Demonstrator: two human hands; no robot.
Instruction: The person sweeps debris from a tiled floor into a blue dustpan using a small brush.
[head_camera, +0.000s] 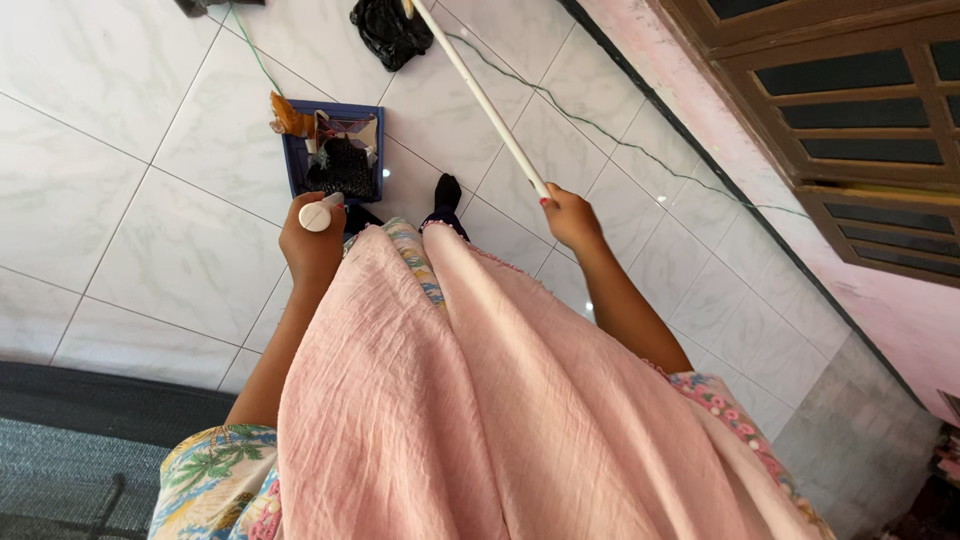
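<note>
1. At the far left of the head view, a dark mat (90, 440) lies along the lower edge of the white tiled floor (110, 200).
2. A blue crate (335, 152) stands on the floor ahead of the person, holding dark items and a scrap of brown material; what they are cannot be made out.
3. The left hand (312, 240) is closed in a full grip round a white cap-like end piece (316, 216), whose round face shows above the thumb. Whether this piece is part of the long pole cannot be told, as the cloth hides what lies below the hand.
4. A pink cloth (470, 400) hangs down the middle of the view between the two arms, covering the body; a floral sleeve (215, 475) shows at the lower left.
5. A foot in a dark sock (446, 195) rests on the floor just past the cloth's far edge, near the crate.
6. A black bundle (392, 30) lies on the tiles at the top, beside the far end of the pole.
7. The white pole (485, 100) runs aslant from the top of the view down to the right hand (570, 215), which holds its near end in a closed grip, fingers wrapped round it.
8. A thin green cord (600, 130) trails across the floor towards the pink wall (700, 90).
9. At the far right, a brown slatted shutter (860, 110) is set in the wall.
</note>
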